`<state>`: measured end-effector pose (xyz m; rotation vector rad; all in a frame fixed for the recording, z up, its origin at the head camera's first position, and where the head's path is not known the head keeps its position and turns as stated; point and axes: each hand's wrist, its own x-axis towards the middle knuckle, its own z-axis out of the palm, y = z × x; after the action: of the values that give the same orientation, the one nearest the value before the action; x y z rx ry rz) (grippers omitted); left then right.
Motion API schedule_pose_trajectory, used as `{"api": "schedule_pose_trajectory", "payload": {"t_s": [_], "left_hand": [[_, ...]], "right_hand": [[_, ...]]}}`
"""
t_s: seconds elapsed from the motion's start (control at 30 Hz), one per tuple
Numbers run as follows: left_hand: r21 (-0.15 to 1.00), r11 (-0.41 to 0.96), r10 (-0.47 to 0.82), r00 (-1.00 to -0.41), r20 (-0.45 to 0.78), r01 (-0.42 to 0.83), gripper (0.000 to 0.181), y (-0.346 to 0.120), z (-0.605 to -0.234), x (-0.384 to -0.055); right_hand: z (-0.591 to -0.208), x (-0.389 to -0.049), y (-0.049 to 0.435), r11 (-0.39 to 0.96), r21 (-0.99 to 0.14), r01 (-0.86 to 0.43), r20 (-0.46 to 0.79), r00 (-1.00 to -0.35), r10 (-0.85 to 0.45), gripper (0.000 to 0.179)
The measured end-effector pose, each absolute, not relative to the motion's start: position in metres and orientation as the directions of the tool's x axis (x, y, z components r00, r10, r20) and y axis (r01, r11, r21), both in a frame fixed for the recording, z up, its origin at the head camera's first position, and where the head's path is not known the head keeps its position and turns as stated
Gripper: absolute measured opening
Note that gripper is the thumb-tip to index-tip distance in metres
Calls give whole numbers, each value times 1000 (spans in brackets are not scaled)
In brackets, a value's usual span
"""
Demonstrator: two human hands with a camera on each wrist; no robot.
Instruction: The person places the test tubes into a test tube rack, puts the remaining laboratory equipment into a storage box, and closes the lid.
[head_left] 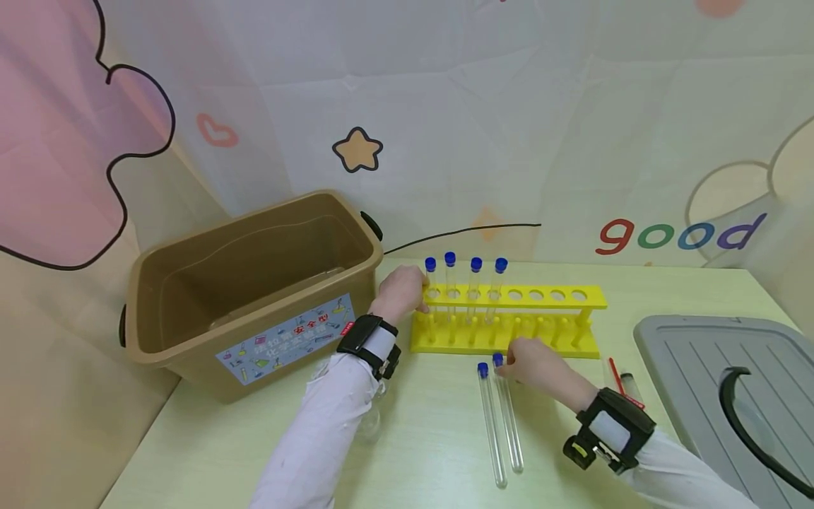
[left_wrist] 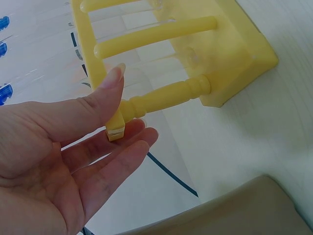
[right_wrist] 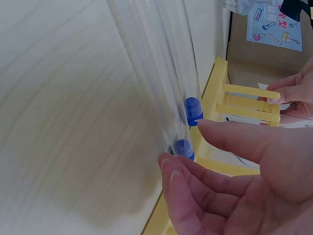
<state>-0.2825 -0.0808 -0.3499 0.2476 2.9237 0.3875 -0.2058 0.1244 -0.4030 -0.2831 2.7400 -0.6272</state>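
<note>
My left hand (head_left: 402, 291) pinches the left end of the top bar of a yellow test tube rack (head_left: 509, 344), thumb on one side and fingers on the other. Several clear test tubes with blue caps stand in the rack's left holes. In front of it, two capped test tubes lie on the table side by side, a left one (head_left: 491, 431) and a right one (head_left: 511, 431). My right hand (head_left: 540, 369) is at the right tube's blue cap (right_wrist: 184, 148). Its fingertips touch that cap, while the thumb stays apart from the fingers in the right wrist view.
A brown plastic bin (head_left: 299, 311) with a label stands at left, close to my left forearm. Clear glassware (head_left: 370, 424) sits partly hidden behind that arm. A grey lid (head_left: 699, 367) with a black handle lies at right, beside a small red item (head_left: 615, 375).
</note>
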Motion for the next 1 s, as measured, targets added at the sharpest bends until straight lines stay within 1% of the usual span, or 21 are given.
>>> {"api": "schedule_pose_trajectory", "payload": {"t_s": [0.13,0.33,0.7,1.0], "left_hand": [[277,951,188,-969,-158,139,54,-81,-349,-282],[276,953,179,-970,-165,129,54,-81,-349,-281],[259,957,171,-973,-157,127,53,-79,-349,-281],[265,957,161,-975,-154,116,53,-78,-348,-280]], "right_hand": [[-406,-206,123,890,-444,-104,-283,-926,-249,20],[-409,-203,122,892,-436,-119,-291,-919,-265,23],[-412,-201,120,871,-486,-66,-306,-921,-241,21],[-410,-198,120,851,-522,-60,-302,-920,-250,20]]}}
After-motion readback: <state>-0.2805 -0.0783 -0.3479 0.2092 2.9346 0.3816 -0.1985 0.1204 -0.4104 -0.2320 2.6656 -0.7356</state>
